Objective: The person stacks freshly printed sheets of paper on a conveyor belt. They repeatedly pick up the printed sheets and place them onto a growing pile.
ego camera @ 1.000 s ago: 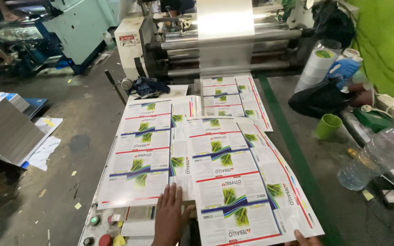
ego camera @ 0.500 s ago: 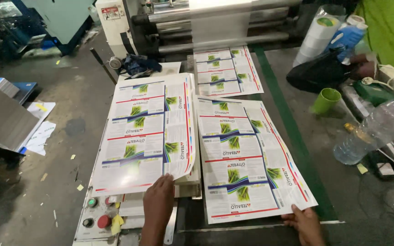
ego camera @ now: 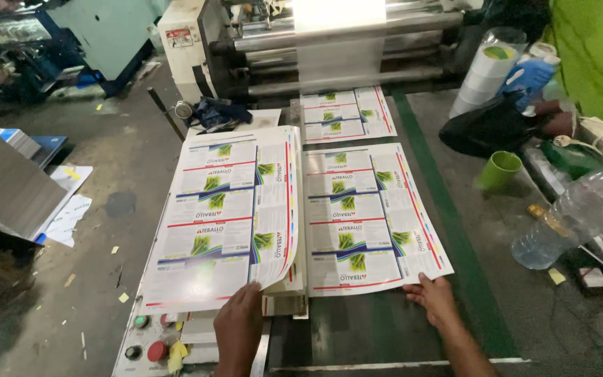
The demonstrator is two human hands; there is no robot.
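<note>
- Holding the near edge of the left stack [ego camera: 228,223], the left hand [ego camera: 239,328] has its fingers curled on the lower corner, where the top sheet's right side curls up off the pile; whether it pinches one sheet or several cannot be told.
- The right hand [ego camera: 435,299] lies flat and open on the near edge of the single sheet [ego camera: 371,216], pressing it to the table [ego camera: 483,293] and gripping nothing.
- The sheet lies just right of the stack, their long edges nearly touching; a second sheet [ego camera: 347,115] lies beyond it, below the rollers [ego camera: 343,42].
- To do this well, the person would likely keep the right palm light, so that the glossy print neither smears nor creases, and move the sheet by its margin only.
- The left hand seems best kept at the corner, steadying the pile so that its edges stay square.
- A green cup [ego camera: 498,169] and a plastic bottle [ego camera: 574,216] stand to the right, apart from the sheets; both look worth avoiding.
- Control buttons [ego camera: 149,347] sit just left of the left wrist.
</note>
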